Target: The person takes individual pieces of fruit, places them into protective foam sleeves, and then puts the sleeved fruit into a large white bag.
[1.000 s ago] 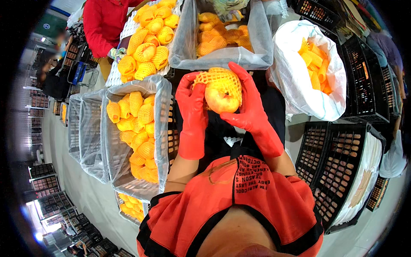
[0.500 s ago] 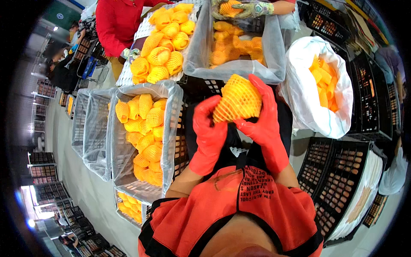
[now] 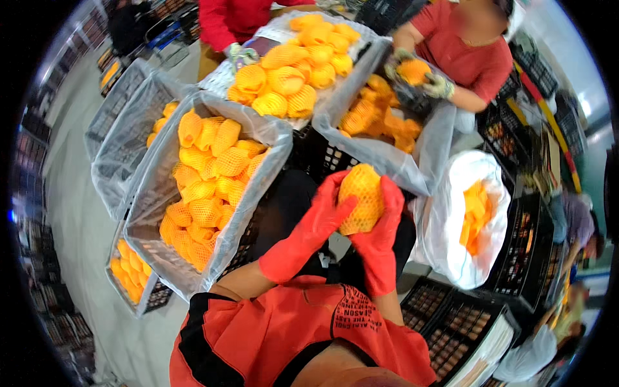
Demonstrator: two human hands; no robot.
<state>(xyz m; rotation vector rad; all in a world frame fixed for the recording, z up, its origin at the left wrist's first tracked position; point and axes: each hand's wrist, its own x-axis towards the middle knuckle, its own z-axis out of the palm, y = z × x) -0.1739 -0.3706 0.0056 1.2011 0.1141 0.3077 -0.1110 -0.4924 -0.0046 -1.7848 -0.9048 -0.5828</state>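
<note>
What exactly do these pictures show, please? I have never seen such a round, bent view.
A fisheye camera on a person's head looks down; its lens bends straight edges. No machine is here: the left hand and right hand, in red gloves, belong to the wearer. Together they hold one netted piece, probably fruit. Ahead, to the left, more such pieces lie on a white sheet. A lined crate on the left holds more. On the right, a white sack holds yellow nets. Across, to the right, a person holds another piece.
</note>
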